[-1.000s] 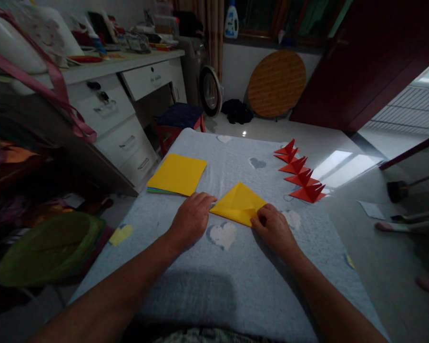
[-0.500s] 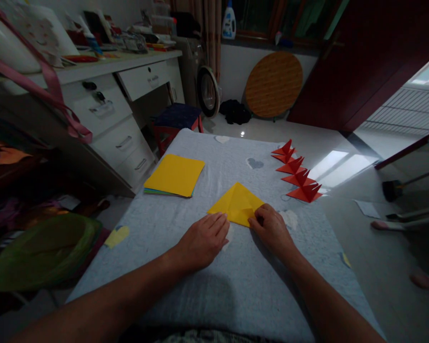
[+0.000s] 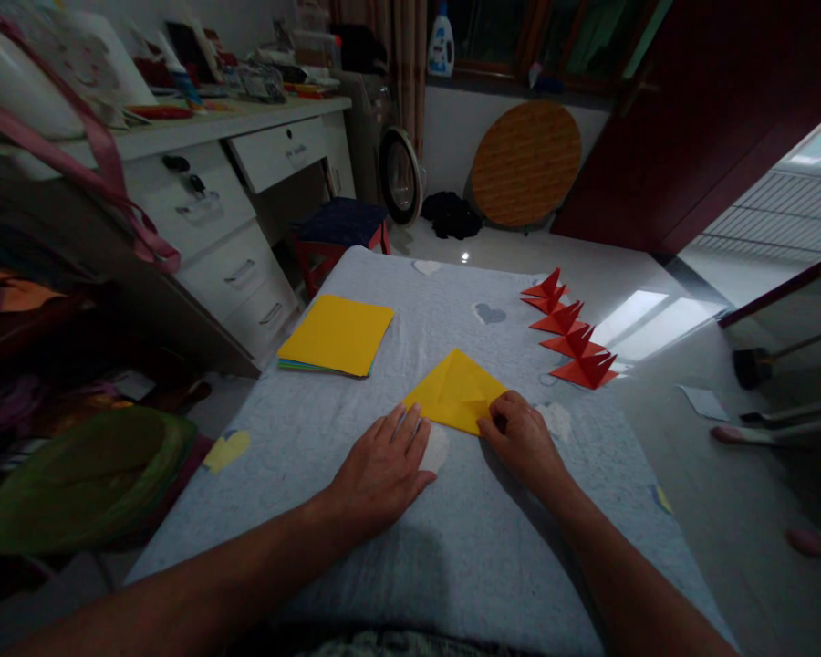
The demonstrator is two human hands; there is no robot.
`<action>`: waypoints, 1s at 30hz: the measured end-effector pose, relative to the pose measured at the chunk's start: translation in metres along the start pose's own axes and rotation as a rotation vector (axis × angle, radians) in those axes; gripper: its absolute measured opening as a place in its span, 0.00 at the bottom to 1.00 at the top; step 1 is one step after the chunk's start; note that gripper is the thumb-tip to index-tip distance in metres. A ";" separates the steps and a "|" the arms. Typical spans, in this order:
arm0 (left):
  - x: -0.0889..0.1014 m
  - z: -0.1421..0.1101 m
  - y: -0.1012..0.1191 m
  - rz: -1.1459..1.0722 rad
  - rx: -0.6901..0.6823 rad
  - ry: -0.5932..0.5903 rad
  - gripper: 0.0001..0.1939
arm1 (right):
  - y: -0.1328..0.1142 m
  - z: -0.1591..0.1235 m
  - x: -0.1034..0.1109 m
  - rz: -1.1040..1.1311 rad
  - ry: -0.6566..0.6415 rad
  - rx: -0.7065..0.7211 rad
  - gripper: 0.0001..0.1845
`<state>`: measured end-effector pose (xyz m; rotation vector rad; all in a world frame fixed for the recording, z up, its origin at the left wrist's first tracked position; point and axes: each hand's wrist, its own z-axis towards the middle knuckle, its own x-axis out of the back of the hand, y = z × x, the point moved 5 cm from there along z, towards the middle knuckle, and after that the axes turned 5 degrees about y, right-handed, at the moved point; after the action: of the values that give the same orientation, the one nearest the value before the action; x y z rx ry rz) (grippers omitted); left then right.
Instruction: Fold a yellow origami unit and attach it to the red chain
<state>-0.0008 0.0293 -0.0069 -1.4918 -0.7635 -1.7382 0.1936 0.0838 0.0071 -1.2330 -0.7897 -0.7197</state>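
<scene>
In the head view, the right hand (image 3: 525,440) pinches the folded yellow paper (image 3: 455,392) on the cloth-covered surface (image 3: 479,529), fingertips partly hidden; the left hand's (image 3: 383,470) slightly spread fingers meet its near edge.

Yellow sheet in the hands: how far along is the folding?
The red pieces look folded and done. In hand is the yellow sheet, partly folded: left hand at its near edge, right hand gripping its right end. The flat stack looks unfolded, probably left to do.

Yellow paper (image 3: 457,388): right corner hidden by right hand (image 3: 525,442); desk (image 3: 211,239) cut off left.
</scene>
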 end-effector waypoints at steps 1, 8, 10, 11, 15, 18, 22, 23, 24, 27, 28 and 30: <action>-0.001 0.000 0.000 -0.005 0.005 0.004 0.30 | 0.000 0.000 0.000 0.004 -0.007 0.002 0.12; 0.001 0.001 -0.001 -0.051 0.018 -0.002 0.29 | -0.002 -0.003 0.002 0.025 -0.023 0.017 0.13; 0.002 0.002 -0.001 -0.044 0.019 -0.024 0.30 | -0.003 -0.004 0.002 0.017 -0.008 0.028 0.13; 0.002 0.003 -0.001 -0.039 0.018 -0.036 0.31 | -0.002 -0.004 0.001 0.013 0.001 0.030 0.13; 0.003 0.005 0.000 -0.026 0.023 -0.065 0.32 | -0.001 -0.004 0.001 0.013 0.011 0.021 0.14; 0.003 0.006 0.000 -0.014 0.022 -0.062 0.31 | -0.001 -0.003 0.000 0.014 -0.012 0.019 0.14; 0.003 0.006 0.001 -0.017 0.015 -0.028 0.30 | 0.000 -0.004 -0.001 0.025 -0.046 0.023 0.14; 0.003 0.005 0.001 -0.020 0.012 -0.021 0.29 | 0.000 -0.004 -0.001 0.028 -0.052 0.026 0.14; 0.003 0.005 0.001 -0.023 0.010 -0.015 0.29 | 0.001 -0.004 -0.001 0.028 -0.055 0.028 0.14; 0.002 0.004 0.001 -0.037 0.006 0.005 0.28 | 0.001 -0.005 -0.001 0.029 -0.057 0.033 0.14; 0.002 0.004 0.001 -0.044 0.007 0.010 0.28 | 0.001 -0.005 -0.001 0.031 -0.056 0.034 0.14; 0.002 0.004 0.001 -0.058 0.010 0.014 0.27 | 0.001 -0.005 0.000 0.032 -0.053 0.039 0.14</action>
<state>0.0025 0.0320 -0.0042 -1.4627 -0.8145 -1.7835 0.1951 0.0790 0.0053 -1.2306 -0.8224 -0.6450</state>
